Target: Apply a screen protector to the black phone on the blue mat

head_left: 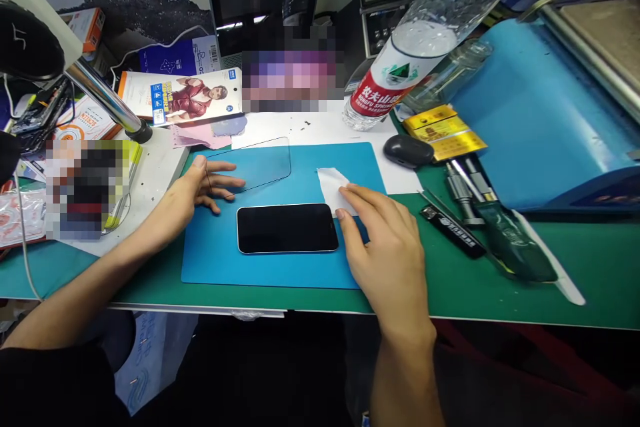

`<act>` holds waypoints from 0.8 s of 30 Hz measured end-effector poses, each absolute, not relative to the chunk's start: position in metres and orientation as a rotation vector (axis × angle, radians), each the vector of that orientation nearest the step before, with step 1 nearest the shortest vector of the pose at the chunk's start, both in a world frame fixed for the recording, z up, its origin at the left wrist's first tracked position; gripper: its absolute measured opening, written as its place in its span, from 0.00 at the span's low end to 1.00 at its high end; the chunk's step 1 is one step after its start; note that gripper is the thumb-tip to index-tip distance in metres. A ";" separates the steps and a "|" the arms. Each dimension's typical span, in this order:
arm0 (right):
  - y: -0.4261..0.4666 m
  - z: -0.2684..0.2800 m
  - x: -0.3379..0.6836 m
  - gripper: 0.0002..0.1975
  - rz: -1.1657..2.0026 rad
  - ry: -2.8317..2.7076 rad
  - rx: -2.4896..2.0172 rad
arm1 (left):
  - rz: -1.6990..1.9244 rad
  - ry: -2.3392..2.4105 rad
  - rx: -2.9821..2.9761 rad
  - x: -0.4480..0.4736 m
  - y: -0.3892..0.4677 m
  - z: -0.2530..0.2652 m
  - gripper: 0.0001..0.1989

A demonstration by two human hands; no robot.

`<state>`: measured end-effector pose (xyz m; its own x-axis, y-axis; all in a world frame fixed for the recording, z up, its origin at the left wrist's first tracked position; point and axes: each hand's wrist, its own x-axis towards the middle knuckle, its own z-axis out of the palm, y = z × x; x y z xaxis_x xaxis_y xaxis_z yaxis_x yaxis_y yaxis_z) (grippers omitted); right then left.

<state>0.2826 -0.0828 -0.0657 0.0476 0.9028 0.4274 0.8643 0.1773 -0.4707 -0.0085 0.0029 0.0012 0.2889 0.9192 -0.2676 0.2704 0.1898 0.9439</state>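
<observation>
My left hand (203,183) holds a clear, dark-edged phone screen protector (260,163) by its left end, the thumb on top and the fingers beneath. The glass is raised at a tilt over the far left part of the blue mat (215,260). My right hand (385,233) pinches a small white wipe (334,188) between thumb and fingers, just beyond the phone's right end. Between the two hands a smartphone (287,228) lies flat on the mat, its black screen facing up.
A tilted water bottle (395,73), a black mouse (409,151) and a gold packet (445,133) sit at the back right. Tools and a black-labelled stick (453,231) lie right of my right hand. A printed box (183,97) and lamp post (110,100) stand back left.
</observation>
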 end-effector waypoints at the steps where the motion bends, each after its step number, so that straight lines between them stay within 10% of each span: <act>1: -0.083 -0.065 0.283 0.17 0.066 -1.785 -1.684 | 0.694 1.230 1.313 -0.009 0.004 0.000 0.43; 14: -0.086 -0.064 0.286 0.10 -0.049 -1.611 -1.634 | 0.770 1.253 2.003 -0.025 -0.003 -0.011 0.34; 19: -0.086 -0.058 0.286 0.06 -0.022 -1.742 -1.447 | 0.645 1.123 2.421 -0.010 -0.021 0.001 0.14; 24: -0.101 -0.055 0.283 0.19 -0.021 -2.051 -1.254 | 0.436 0.948 2.777 -0.002 -0.035 -0.014 0.32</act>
